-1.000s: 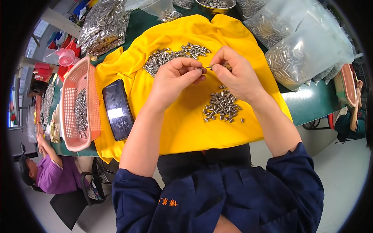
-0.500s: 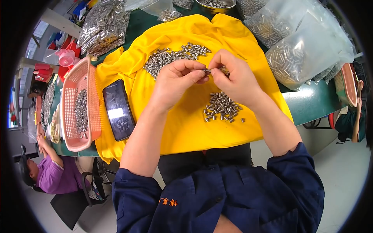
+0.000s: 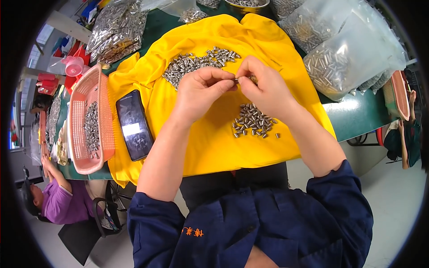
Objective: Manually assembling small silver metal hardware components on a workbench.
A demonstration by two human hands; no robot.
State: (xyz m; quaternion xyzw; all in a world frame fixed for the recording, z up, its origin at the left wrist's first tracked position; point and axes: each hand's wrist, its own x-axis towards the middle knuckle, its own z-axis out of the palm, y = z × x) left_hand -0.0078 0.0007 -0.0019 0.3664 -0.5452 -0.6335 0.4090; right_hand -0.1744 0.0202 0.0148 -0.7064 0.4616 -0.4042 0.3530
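Over the yellow cloth (image 3: 214, 156), my two hands meet fingertip to fingertip. My left hand (image 3: 203, 91) pinches a small metal part (image 3: 236, 80) between thumb and forefinger; the fingers mostly cover it. Against the same part press the thumb and forefinger of my right hand (image 3: 263, 87). A brass-coloured piece (image 3: 254, 79) peeks out within the right hand's curled fingers, its kind hidden. Beyond my left hand spreads a larger pile of short silver metal cylinders (image 3: 187, 64). Nearer to me, below my right hand, lies a smaller pile of similar cylinders (image 3: 254, 119).
A dark phone (image 3: 134, 125) lies on the cloth's left, beside a pink basket (image 3: 105, 134) of metal parts. Bags of metal parts (image 3: 328, 71) crowd the right and a bulging bag (image 3: 117, 33) the far left of the green table (image 3: 353, 118). A person in purple (image 3: 71, 201) sits left.
My fingertips have drawn slightly closer together, and less of the small metal part shows between them. The whole view has shifted a little; the piles look the same.
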